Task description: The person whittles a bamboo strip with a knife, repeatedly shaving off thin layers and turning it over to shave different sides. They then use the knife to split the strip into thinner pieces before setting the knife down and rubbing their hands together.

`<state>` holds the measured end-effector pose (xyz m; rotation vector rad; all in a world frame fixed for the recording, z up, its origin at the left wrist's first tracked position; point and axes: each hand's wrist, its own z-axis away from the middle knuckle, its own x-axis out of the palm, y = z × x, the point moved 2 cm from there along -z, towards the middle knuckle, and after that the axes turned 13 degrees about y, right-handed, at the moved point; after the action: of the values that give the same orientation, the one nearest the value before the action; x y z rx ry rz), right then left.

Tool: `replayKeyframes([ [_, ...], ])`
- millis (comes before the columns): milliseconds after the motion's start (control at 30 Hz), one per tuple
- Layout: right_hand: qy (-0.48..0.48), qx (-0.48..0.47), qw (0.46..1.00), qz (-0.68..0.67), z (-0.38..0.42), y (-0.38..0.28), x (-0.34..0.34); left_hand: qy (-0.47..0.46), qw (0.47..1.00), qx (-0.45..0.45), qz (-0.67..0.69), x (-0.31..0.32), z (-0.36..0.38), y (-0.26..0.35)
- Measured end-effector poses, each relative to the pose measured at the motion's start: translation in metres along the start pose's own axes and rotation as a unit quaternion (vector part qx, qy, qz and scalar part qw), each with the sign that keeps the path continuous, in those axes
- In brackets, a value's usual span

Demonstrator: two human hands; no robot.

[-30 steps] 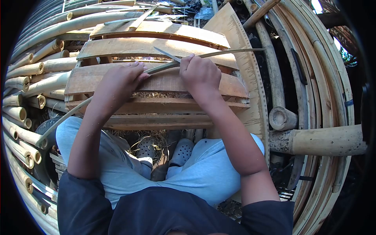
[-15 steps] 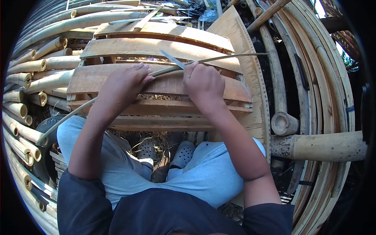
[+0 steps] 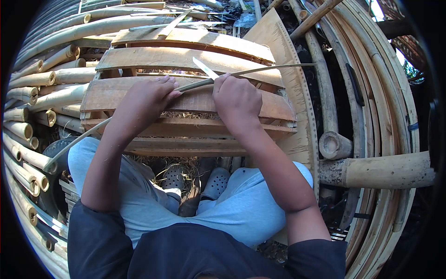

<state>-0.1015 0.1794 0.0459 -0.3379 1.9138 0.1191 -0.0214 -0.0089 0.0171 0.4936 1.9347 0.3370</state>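
Observation:
A long thin bamboo strip (image 3: 195,85) runs crosswise over the wooden slats, its left end low beside my knee and its right end past the slats. My left hand (image 3: 148,95) is closed around the strip. In my closed right hand (image 3: 238,96) is a knife, its pale blade (image 3: 205,68) pointing up and to the left. The blade lies across the strip right beside my fingers; the knife's handle is hidden in my fist. Beneath both hands is a slatted wooden bench (image 3: 186,56).
Stacked bamboo poles (image 3: 69,74) fill the left side. A saw blade (image 3: 304,93) lies along the bench's right end, with a thick bamboo pole (image 3: 390,171) and long bent strips (image 3: 390,93) beyond. A loose split piece (image 3: 174,24) rests on the far slat.
My right hand and the knife have shifted slightly left along the strip, toward my left hand. The blade now looks brighter. My left hand has stayed nearly in place.

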Motion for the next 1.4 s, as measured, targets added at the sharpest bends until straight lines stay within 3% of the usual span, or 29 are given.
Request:
replayKeyframes([
  [67, 0.015, -0.006, 1.0, -0.002, -0.006, 0.014, 0.004, 0.022, 0.999, 0.029, 0.024, -0.001, 0.0, -0.004],
  [167, 0.061, 0.02, 0.998, 0.026, -0.023, 0.047, 0.015, -0.04, 0.998, -0.048, 0.022, -0.007, 0.001, 0.003],
  [300, 0.053, 0.01, 0.998, 0.02, -0.014, 0.029, 0.003, 0.062, 0.996, 0.053, 0.037, 0.005, 0.001, -0.007],
  [367, 0.001, -0.011, 1.0, 0.01, -0.006, 0.018, 0.003, 0.095, 0.991, 0.088, 0.041, 0.002, 0.002, -0.007],
  [433, 0.048, 0.033, 0.998, 0.02, -0.028, 0.043, 0.014, -0.049, 0.998, -0.044, 0.02, -0.012, -0.004, 0.008],
  [500, 0.038, 0.082, 0.995, 0.046, -0.049, 0.059, 0.008, -0.041, 0.998, -0.042, 0.013, -0.01, -0.002, 0.007],
  [567, 0.034, 0.062, 0.997, 0.021, -0.035, 0.047, 0.009, -0.03, 0.999, -0.038, 0.005, -0.003, 0.0, 0.003],
  [633, 0.029, 0.044, 0.999, -0.003, -0.021, 0.031, 0.003, 0.064, 0.996, 0.05, 0.025, 0.006, 0.004, -0.006],
  [700, -0.024, 0.032, 0.999, -0.023, -0.012, 0.023, 0.0, 0.079, 0.995, 0.06, 0.013, 0.01, 0.004, -0.008],
  [733, 0.019, 0.028, 0.998, -0.054, -0.017, 0.031, 0.006, 0.094, 0.993, 0.069, 0.003, 0.011, 0.004, -0.007],
  [767, 0.017, 0.029, 0.998, -0.052, -0.016, 0.032, 0.008, 0.092, 0.993, 0.069, 0.006, 0.01, 0.003, -0.004],
  [833, 0.016, 0.047, 0.998, -0.029, -0.016, 0.024, 0.003, -0.008, 0.999, -0.021, -0.037, 0.002, -0.003, 0.004],
  [967, 0.004, -0.004, 0.999, -0.032, 0.002, 0.008, 0.0, 0.022, 0.999, 0.013, -0.029, 0.008, 0.002, 0.001],
  [1167, 0.059, 0.005, 0.998, -0.014, -0.011, 0.024, 0.004, -0.006, 0.998, -0.017, -0.063, 0.008, -0.001, 0.006],
  [1233, 0.051, -0.021, 0.998, -0.004, -0.004, 0.016, 0.005, 0.047, 0.997, 0.028, -0.057, 0.011, 0.004, 0.005],
  [1400, 0.082, -0.044, 0.995, 0.029, -0.005, 0.013, 0.003, 0.019, 0.997, 0.007, -0.069, 0.012, 0.002, 0.007],
])
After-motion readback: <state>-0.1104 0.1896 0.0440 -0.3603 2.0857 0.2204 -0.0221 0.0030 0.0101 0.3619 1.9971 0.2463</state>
